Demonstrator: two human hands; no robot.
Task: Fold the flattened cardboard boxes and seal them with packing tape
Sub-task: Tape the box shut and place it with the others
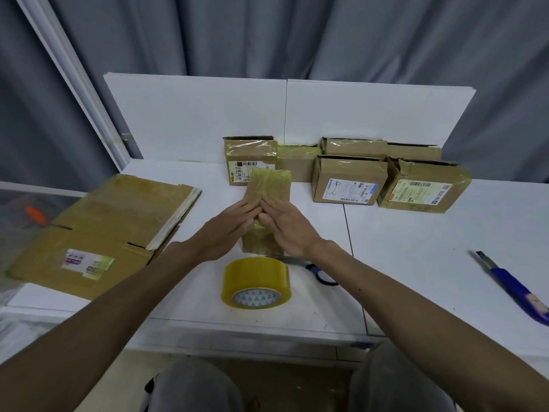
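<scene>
Centre of surface [416,248]: small taped box [269,185]. On its top, left hand [234,226] and right hand [286,228], both flat, fingers straight, fingertips nearly meeting, pressing down. Between box and front edge: tape roll [256,282], with scissors [312,267] just beside it. At left edge: flattened cardboard [98,230]. Along back edge: row of taped boxes [350,181]. Near right edge: blue knife [514,288].
</scene>
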